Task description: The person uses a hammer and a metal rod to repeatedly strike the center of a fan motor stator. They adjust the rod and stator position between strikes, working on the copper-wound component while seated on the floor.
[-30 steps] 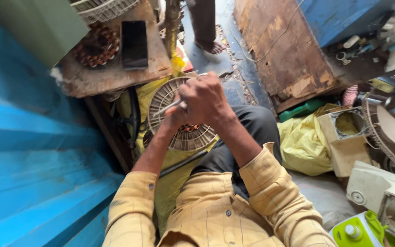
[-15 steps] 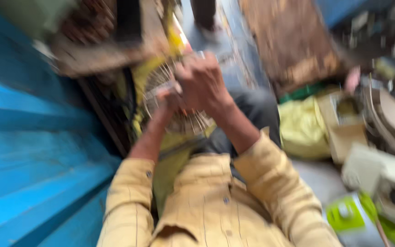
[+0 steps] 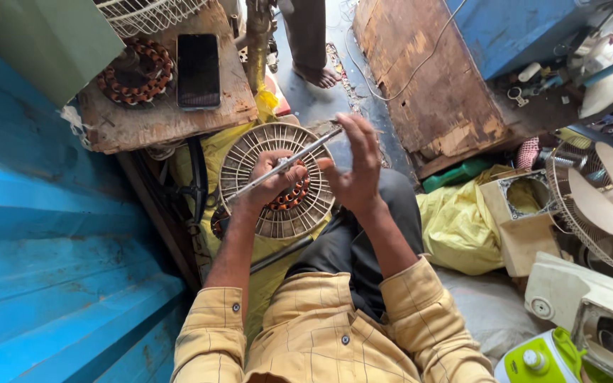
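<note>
Leftmost, a blue corrugated metal wall [image 3: 44, 248] fills that side of the view, with a green panel [image 3: 44, 42] leaning at its top. Just beside it sits a worn wooden board [image 3: 157, 117] that carries a copper-wound stator coil [image 3: 136, 71], a black phone [image 3: 199, 69] lying flat and the edge of a white wire guard [image 3: 150, 13].

Below the board, over yellow cloth [image 3: 211, 152], the person's left hand [image 3: 274, 177] is closed around a thin metal rod [image 3: 285, 164] — the rod runs slantwise from lower left to upper right across a round white slotted fan motor housing [image 3: 250, 167], whose orange-brown windings [image 3: 294, 197] show under the fingers. The housing rests against the person's dark trouser leg [image 3: 363, 241]. The right hand [image 3: 355, 167] is raised just beside it, fingers spread and apart, with the fingertips near the rod's upper end; whether they pinch it I cannot tell.

Further up, a bare foot [image 3: 318, 74] of another person stands on the grey floor [image 3: 313, 106]. Right of that lies a big weathered wooden slab [image 3: 434, 85] against a blue box [image 3: 526, 32]. Then comes a crumpled yellow bag [image 3: 459, 227], a cream square casing [image 3: 523, 213] and — at the far right — a table fan with pale blades [image 3: 608, 202] behind its grille, above a white appliance body [image 3: 583, 305] and a lime-green one [image 3: 533, 358].
</note>
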